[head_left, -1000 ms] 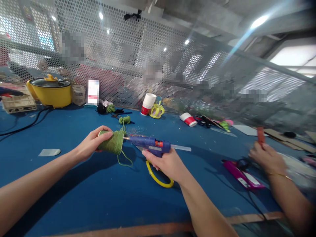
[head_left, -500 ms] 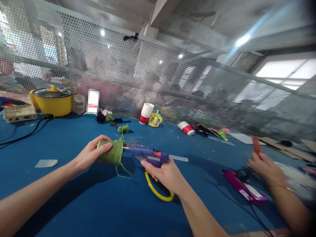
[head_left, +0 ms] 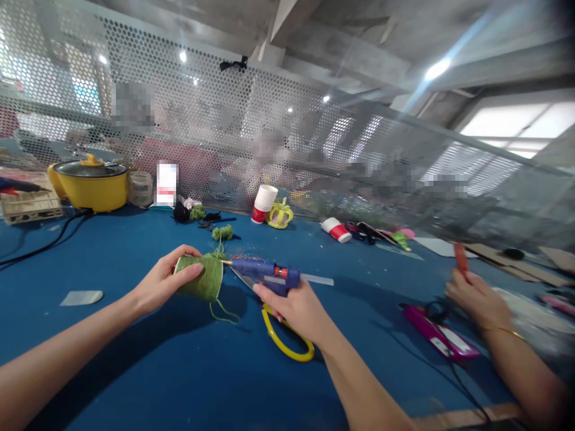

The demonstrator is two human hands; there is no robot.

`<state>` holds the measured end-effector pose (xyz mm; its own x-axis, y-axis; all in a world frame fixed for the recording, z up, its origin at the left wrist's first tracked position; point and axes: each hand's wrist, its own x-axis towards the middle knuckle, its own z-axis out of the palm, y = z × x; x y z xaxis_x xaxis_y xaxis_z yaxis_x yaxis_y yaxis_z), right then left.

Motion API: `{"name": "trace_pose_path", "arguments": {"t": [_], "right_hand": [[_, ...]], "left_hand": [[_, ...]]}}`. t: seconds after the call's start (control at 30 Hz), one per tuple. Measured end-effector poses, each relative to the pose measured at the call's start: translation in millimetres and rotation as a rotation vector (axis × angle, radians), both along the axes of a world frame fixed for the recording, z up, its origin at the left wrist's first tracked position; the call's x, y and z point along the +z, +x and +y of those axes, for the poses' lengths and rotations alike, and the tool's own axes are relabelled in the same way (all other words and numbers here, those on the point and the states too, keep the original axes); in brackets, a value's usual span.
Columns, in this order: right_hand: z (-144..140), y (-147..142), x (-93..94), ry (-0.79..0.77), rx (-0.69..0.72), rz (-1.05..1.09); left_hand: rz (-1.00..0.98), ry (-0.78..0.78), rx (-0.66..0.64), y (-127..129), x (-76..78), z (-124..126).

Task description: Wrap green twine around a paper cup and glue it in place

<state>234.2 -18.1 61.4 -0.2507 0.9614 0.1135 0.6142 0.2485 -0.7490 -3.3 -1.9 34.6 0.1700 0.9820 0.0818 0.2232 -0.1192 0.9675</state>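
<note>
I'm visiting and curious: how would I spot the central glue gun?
Start at the middle of the blue table. There, the camera wearer's right hand grips the glue gun, its tip pointing at the green yarn-wrapped piece in the left hand. Unlike the yellow-handled scissors below, it is blue, with a pale stick poking out behind.

Own body, visible parts: two hands, two forearms. Left hand: bare, slender fingers, smooth back. Left forearm: bare, slim, broadening gradually from the wrist. Right hand: likewise bare, narrow at the wrist. Right forearm: bare, smooth, out to the worktop's near edge. Nail detail too small to read.
</note>
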Motion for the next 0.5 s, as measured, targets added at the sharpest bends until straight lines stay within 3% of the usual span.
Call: {"name": "trace_pose_path", "arguments": {"t": [0.17,0.5], "right_hand": [[0.1,1.6,-1.2,-0.003,0.001,-0.012],[-1.6,1.2,-1.7,0.021,0.011,0.004]], "left_hand": [[0.007,0.027,-0.004,-0.8,-2.5,2.1],[-0.111,-0.129,0.05,-1.7,-5.6,5.6]]}}
